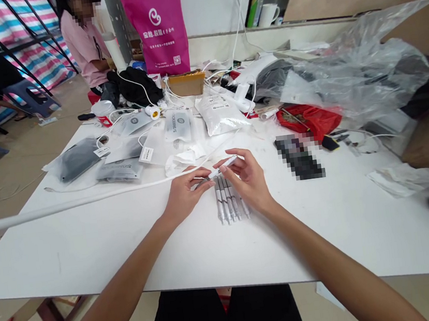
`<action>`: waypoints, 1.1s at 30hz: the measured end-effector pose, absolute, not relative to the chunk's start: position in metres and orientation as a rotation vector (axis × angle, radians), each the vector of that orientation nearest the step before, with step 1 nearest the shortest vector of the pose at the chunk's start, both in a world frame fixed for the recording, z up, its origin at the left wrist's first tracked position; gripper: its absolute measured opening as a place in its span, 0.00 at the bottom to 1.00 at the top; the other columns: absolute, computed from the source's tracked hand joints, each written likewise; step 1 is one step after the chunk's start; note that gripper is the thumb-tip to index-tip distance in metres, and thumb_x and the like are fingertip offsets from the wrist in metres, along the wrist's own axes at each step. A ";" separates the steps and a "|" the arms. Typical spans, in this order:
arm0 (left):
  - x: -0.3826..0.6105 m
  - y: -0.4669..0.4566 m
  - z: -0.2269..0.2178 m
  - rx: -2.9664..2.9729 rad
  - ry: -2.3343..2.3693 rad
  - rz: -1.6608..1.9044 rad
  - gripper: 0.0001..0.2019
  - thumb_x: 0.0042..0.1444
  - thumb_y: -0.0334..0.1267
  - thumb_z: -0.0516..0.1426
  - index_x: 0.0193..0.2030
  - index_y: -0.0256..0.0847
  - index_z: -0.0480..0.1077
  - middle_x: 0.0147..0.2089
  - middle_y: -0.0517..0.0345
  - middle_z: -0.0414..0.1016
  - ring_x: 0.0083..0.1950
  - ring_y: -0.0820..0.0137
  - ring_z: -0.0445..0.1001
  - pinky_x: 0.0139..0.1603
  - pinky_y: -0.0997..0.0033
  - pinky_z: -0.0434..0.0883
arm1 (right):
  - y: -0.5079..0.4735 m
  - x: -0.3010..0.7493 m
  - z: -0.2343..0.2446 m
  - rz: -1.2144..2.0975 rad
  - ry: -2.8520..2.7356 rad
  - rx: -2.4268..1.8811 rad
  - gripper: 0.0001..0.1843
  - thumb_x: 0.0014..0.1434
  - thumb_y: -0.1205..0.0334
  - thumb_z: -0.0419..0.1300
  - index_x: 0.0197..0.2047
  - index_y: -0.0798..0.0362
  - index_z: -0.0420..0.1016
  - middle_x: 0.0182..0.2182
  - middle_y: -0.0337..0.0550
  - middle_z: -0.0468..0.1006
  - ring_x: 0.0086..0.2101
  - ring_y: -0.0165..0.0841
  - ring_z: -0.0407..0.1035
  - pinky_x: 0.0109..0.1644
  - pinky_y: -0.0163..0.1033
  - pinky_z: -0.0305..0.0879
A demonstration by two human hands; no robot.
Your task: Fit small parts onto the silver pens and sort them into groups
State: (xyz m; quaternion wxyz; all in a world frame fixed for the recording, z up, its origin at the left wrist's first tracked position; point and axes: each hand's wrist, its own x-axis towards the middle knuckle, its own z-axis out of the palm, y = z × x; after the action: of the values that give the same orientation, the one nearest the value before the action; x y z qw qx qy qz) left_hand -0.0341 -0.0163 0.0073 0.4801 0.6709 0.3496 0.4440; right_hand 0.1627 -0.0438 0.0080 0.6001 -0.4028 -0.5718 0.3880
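Note:
A white pen is held slantwise above the table, its right end raised. My left hand has its fingertips closed on the lower left end. My right hand pinches the pen nearer its upper right end. Just beneath the hands, several white and silver pens lie side by side on the white table. My right hand partly covers the rightmost of them.
Packaged dark goods in frosted bags and a white parcel lie behind. A white cord crosses the left side. A red bag, a blurred dark object and clear plastic lie right. A seated person is beyond.

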 end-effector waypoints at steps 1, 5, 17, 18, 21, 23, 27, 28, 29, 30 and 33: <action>-0.034 -0.016 0.007 1.630 0.856 1.083 0.11 0.60 0.42 0.70 0.46 0.41 0.83 0.51 0.49 0.81 0.52 0.63 0.81 0.59 0.60 0.80 | -0.044 0.163 0.008 0.907 -1.323 -0.930 0.21 0.68 0.49 0.68 0.59 0.43 0.69 0.45 0.43 0.85 0.45 0.36 0.79 0.50 0.44 0.74; -0.034 -0.016 0.008 1.626 0.861 1.074 0.10 0.61 0.42 0.69 0.46 0.40 0.83 0.51 0.48 0.80 0.52 0.63 0.81 0.59 0.60 0.79 | -0.044 0.161 0.007 0.897 -1.347 -0.940 0.17 0.67 0.49 0.68 0.54 0.44 0.72 0.46 0.43 0.85 0.43 0.36 0.80 0.51 0.46 0.75; -0.034 -0.015 0.008 1.749 0.897 1.117 0.09 0.65 0.45 0.66 0.43 0.43 0.83 0.49 0.51 0.83 0.50 0.65 0.79 0.50 0.67 0.77 | -0.047 0.157 0.010 0.880 -1.414 -0.911 0.13 0.69 0.52 0.67 0.53 0.45 0.74 0.51 0.46 0.83 0.49 0.38 0.79 0.52 0.46 0.74; -0.034 -0.016 0.009 1.764 0.901 1.121 0.09 0.65 0.46 0.66 0.42 0.43 0.83 0.49 0.52 0.83 0.49 0.65 0.79 0.49 0.68 0.77 | -0.047 0.156 0.009 0.883 -1.429 -0.918 0.13 0.69 0.51 0.67 0.53 0.45 0.74 0.51 0.46 0.83 0.49 0.38 0.79 0.53 0.47 0.74; -0.035 -0.017 0.011 1.805 0.940 1.128 0.10 0.64 0.48 0.67 0.41 0.43 0.83 0.47 0.53 0.84 0.45 0.67 0.78 0.46 0.68 0.75 | -0.048 0.155 0.008 0.887 -1.458 -0.936 0.14 0.70 0.49 0.66 0.55 0.44 0.75 0.52 0.46 0.83 0.51 0.39 0.78 0.57 0.49 0.74; -0.035 -0.018 0.011 1.811 0.977 1.119 0.12 0.64 0.49 0.67 0.41 0.43 0.83 0.43 0.55 0.84 0.41 0.68 0.77 0.44 0.68 0.74 | -0.049 0.154 0.008 0.881 -1.465 -0.943 0.14 0.70 0.47 0.65 0.54 0.44 0.76 0.52 0.46 0.84 0.52 0.40 0.78 0.57 0.50 0.75; -0.036 -0.018 0.010 1.807 1.006 1.091 0.12 0.64 0.50 0.67 0.42 0.43 0.83 0.37 0.58 0.82 0.38 0.69 0.76 0.43 0.69 0.72 | -0.049 0.155 0.009 0.872 -1.464 -0.945 0.14 0.67 0.46 0.68 0.49 0.45 0.79 0.50 0.46 0.84 0.49 0.40 0.78 0.57 0.50 0.75; -0.036 -0.019 0.010 1.811 1.006 1.090 0.13 0.64 0.50 0.67 0.41 0.43 0.84 0.37 0.58 0.82 0.38 0.69 0.76 0.43 0.69 0.72 | -0.049 0.155 0.009 0.873 -1.455 -0.943 0.14 0.66 0.47 0.69 0.49 0.45 0.79 0.49 0.45 0.84 0.48 0.39 0.78 0.56 0.50 0.75; -0.036 -0.019 0.011 1.816 1.005 1.088 0.13 0.64 0.51 0.67 0.41 0.43 0.84 0.36 0.59 0.82 0.38 0.69 0.76 0.44 0.69 0.72 | -0.048 0.155 0.009 0.874 -1.446 -0.939 0.13 0.66 0.48 0.70 0.48 0.46 0.79 0.49 0.45 0.84 0.47 0.39 0.78 0.56 0.49 0.75; -0.036 -0.019 0.011 1.817 1.004 1.084 0.13 0.64 0.51 0.66 0.42 0.43 0.84 0.36 0.59 0.82 0.38 0.69 0.75 0.44 0.69 0.71 | -0.048 0.155 0.009 0.872 -1.438 -0.936 0.12 0.66 0.49 0.70 0.47 0.46 0.79 0.48 0.44 0.84 0.46 0.38 0.78 0.55 0.49 0.75; -0.035 -0.021 0.012 1.808 0.998 1.065 0.13 0.64 0.51 0.66 0.44 0.44 0.84 0.38 0.59 0.83 0.39 0.68 0.76 0.45 0.69 0.72 | -0.048 0.155 0.009 0.846 -1.435 -0.935 0.12 0.65 0.50 0.70 0.44 0.46 0.77 0.44 0.43 0.84 0.45 0.37 0.78 0.51 0.47 0.75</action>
State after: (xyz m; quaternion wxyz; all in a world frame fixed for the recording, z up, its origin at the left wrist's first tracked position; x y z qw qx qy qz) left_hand -0.0351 -0.0206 0.0121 0.3976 0.7140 0.3941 0.4205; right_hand 0.1548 -0.0478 0.0086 0.5773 -0.3996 -0.6134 0.3616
